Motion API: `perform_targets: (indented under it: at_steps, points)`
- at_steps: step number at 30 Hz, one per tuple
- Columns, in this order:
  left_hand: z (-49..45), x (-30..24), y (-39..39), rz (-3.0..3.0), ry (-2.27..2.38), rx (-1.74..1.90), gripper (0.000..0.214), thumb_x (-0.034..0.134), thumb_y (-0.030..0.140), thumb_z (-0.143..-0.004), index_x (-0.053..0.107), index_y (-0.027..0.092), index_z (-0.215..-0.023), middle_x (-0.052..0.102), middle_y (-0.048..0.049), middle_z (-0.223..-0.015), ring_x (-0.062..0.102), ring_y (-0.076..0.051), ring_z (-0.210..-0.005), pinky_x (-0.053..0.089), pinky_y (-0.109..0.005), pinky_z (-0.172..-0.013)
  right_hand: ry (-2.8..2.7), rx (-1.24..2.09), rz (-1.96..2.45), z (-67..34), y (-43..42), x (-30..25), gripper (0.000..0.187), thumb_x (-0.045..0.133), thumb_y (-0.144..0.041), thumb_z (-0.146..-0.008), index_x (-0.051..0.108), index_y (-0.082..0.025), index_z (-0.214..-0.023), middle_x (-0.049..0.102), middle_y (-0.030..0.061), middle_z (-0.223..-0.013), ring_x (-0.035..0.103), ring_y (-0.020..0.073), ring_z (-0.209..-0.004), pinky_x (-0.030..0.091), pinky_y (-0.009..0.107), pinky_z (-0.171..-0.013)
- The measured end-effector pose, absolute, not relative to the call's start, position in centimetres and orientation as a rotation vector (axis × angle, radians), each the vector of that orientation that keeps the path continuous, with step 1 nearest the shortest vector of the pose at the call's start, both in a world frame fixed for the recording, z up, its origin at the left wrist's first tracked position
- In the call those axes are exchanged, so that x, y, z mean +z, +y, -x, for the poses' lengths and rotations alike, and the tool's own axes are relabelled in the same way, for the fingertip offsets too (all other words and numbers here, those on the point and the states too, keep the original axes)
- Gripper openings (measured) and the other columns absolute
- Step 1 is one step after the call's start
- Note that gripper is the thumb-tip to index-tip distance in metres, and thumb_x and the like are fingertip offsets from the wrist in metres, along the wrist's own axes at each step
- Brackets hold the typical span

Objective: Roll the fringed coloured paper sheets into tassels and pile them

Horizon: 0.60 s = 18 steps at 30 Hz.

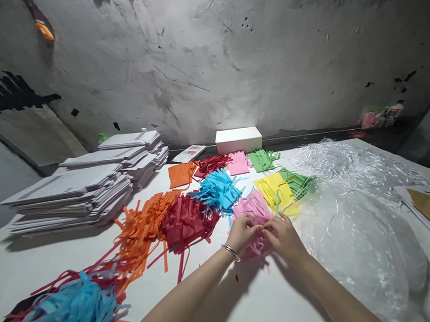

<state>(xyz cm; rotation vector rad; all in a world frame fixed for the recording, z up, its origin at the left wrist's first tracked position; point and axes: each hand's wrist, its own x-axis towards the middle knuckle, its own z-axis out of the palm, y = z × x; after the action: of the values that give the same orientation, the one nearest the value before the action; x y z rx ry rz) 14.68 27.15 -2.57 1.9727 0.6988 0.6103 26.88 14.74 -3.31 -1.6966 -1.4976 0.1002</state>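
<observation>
My left hand [241, 234], with a silver bangle [231, 252] at its wrist, pinches pink paper strips [253, 206] near the middle of the table. Right across from it, my right hand [285, 239] has its fingers closed on the same pink strips. The fingertips of both hands almost meet, and some pink strips hang below them. Just behind lies a blue fringed bundle [217, 190]. Yellow fringed paper [275, 188] is close to my right hand, and a dark red bundle [184, 223] lies left of my left hand.
Tall stacks of white flat packs [72, 192] stand at the left. Orange strips [146, 231] and a blue heap [70, 311] spread toward the front left. Clear plastic film [359, 244] bulges at the right. A white box [238, 141] sits by the wall, behind green fringed paper [262, 160].
</observation>
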Motion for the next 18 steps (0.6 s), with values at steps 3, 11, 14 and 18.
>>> perform_targets:
  at_steps: [3, 11, 14, 18]
  points:
    - [-14.35, -2.2, 27.13, -1.976, 0.652, 0.592, 0.021, 0.073, 0.023, -0.075, 0.063, 0.017, -0.057, 0.06, -0.0007, -0.076, 0.058, -0.017, -0.076, 0.043, -0.026, -0.069, -1.478, 0.104, 1.698, -27.11, 14.86, -3.32, 0.011, 0.057, -0.022, -0.091, 0.066, -0.022, -0.084, 0.07, 0.0015, -0.084, 0.064, 0.0202, -0.084, 0.027, 0.05, -0.109]
    - [-13.92, -2.01, 27.01, -1.971, 0.668, 0.559, 0.018, 0.074, 0.018, -0.07, 0.062, 0.017, -0.056, 0.058, 0.0007, -0.075, 0.057, -0.016, -0.073, 0.042, -0.025, -0.065, -1.427, 0.124, 1.71, -26.93, 14.84, -2.93, 0.014, 0.055, -0.021, -0.09, 0.066, -0.022, -0.082, 0.071, 0.0024, -0.083, 0.063, 0.0218, -0.084, 0.031, 0.048, -0.104]
    - [-14.05, -2.04, 26.92, -1.97, 0.688, 0.564, 0.023, 0.076, 0.02, -0.069, 0.059, 0.016, -0.054, 0.056, 0.0017, -0.073, 0.055, -0.015, -0.069, 0.041, -0.024, -0.062, -1.424, 0.138, 1.712, -26.66, 14.7, -2.71, 0.013, 0.056, -0.021, -0.09, 0.067, -0.022, -0.083, 0.071, 0.0023, -0.084, 0.063, 0.022, -0.086, 0.031, 0.048, -0.103]
    - [-14.2, -2.04, 26.78, -1.974, 0.702, 0.587, 0.03, 0.078, 0.022, -0.069, 0.054, 0.016, -0.052, 0.054, 0.0022, -0.07, 0.053, -0.014, -0.066, 0.039, -0.024, -0.06, -1.408, 0.146, 1.713, -26.51, 14.67, -2.54, 0.013, 0.057, -0.021, -0.09, 0.067, -0.021, -0.083, 0.071, 0.0023, -0.084, 0.063, 0.0217, -0.085, 0.033, 0.046, -0.1]
